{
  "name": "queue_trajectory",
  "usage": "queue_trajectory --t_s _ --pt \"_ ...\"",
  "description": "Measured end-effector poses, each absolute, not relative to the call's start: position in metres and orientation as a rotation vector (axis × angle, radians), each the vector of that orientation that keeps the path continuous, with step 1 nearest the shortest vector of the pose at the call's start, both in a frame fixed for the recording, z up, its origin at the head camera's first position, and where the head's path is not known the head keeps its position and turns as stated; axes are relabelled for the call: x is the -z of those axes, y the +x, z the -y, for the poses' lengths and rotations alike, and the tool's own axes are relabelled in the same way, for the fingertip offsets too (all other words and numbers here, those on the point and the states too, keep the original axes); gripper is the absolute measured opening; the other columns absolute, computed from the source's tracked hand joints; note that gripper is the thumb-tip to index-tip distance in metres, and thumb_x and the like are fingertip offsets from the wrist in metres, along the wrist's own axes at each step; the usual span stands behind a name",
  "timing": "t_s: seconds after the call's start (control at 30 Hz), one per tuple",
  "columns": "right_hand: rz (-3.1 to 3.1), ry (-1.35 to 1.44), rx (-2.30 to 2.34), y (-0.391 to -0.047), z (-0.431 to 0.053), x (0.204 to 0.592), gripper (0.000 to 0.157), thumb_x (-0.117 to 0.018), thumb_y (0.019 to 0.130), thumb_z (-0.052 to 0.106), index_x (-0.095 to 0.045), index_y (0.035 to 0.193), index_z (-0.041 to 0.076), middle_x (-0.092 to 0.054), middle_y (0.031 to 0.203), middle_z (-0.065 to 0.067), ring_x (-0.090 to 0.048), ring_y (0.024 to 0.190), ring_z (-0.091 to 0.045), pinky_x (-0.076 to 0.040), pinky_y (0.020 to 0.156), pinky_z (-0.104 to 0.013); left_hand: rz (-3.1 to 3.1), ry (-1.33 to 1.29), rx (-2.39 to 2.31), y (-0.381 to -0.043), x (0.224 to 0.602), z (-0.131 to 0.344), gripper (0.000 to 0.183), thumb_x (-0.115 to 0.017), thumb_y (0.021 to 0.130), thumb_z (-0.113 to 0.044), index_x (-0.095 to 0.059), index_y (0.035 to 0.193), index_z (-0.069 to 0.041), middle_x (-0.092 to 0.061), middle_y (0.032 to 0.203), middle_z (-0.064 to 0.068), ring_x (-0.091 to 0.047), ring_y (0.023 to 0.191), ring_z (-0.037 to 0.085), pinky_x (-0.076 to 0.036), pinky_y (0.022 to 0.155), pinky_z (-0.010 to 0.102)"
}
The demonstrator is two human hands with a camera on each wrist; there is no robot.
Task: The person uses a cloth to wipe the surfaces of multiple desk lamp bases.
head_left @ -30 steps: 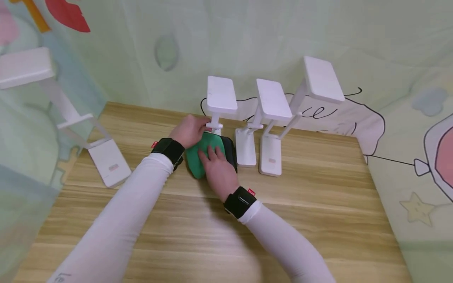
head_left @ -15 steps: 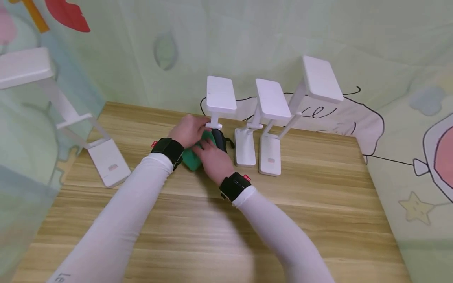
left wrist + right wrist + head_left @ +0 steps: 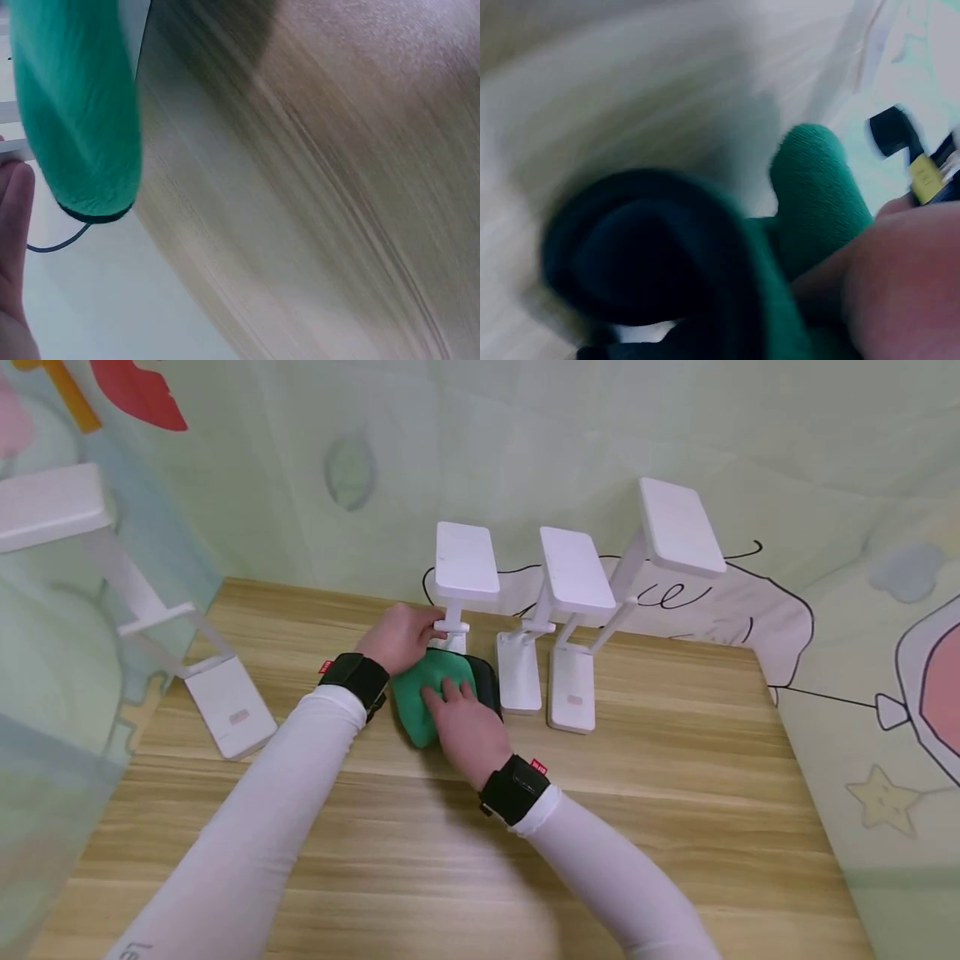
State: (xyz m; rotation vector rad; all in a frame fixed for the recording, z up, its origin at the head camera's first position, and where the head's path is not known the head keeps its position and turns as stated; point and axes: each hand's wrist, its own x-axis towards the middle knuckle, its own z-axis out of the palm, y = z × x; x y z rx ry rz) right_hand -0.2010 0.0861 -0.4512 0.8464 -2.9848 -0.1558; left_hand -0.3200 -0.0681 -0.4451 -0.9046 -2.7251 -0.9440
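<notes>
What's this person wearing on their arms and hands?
The left hand and right hand are bare. The left sleeve and right sleeve are long and whitish, the left with dark lettering cut off by the picture's edge. Each wrist has a black band with a small red tag.

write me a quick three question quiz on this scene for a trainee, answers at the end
1. How many white lamps stand on the table?
2. True or false: the right hand has its fingers on the green cloth.
3. What is the left hand holding? A) the leftmost lamp's base B) a lamp's joint C) the table's edge

Key: 1. Four; 2. True; 3. B
</notes>
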Motion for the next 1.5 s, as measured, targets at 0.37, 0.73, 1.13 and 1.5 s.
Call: queue_trajectory --t_s 0.37,0.73,1.13,1.5 --pt "2.932 1.071 -0.110 -0.240 -0.090 0.455 0.046 -0.055 0.099 0.002 -0.054 0.141 0.019 -0.050 0.144 -0.009 -0.043 0.132 -0.026 -0.047 0.101 -0.036 2.728 -0.915 0.903 -0.320 0.447 0.069 0.014 -0.059 0.098 -0.004 -0.070 0.105 -0.009 -0.073 0.095 0.006 -0.066 0.081 0.015 -0.054 0.071 0.035" --pt "2.999 0.858 0.014 -0.231 -0.098 0.447 0.041 -0.055 0.099 0.003 -0.053 0.139 0.009 -0.056 0.134 -0.020 -0.053 0.120 -0.033 -0.053 0.091 -0.041 2.698 -0.918 0.938 -0.321 0.448 0.067 0.010 -0.064 0.096 -0.008 -0.071 0.104 -0.009 -0.073 0.093 0.004 -0.065 0.081 0.014 -0.055 0.073 0.035" --pt "2.976 1.019 0.096 -0.211 -0.090 0.444 0.040 -0.057 0.098 0.005 -0.056 0.137 0.013 -0.061 0.126 -0.016 -0.058 0.112 -0.035 -0.059 0.077 -0.040 2.741 -0.926 0.925 -0.320 0.445 0.068 0.013 -0.060 0.098 -0.008 -0.070 0.106 -0.008 -0.074 0.095 0.004 -0.064 0.078 0.013 -0.053 0.069 0.032" --pt "2.950 0.843 -0.064 -0.248 -0.088 0.459 0.043 -0.057 0.096 0.000 -0.056 0.137 0.012 -0.055 0.137 -0.015 -0.049 0.126 -0.031 -0.051 0.096 -0.041 2.771 -0.939 0.913 -0.320 0.444 0.069 0.012 -0.060 0.099 -0.008 -0.070 0.105 -0.011 -0.073 0.093 0.004 -0.061 0.074 0.012 -0.051 0.068 0.032"
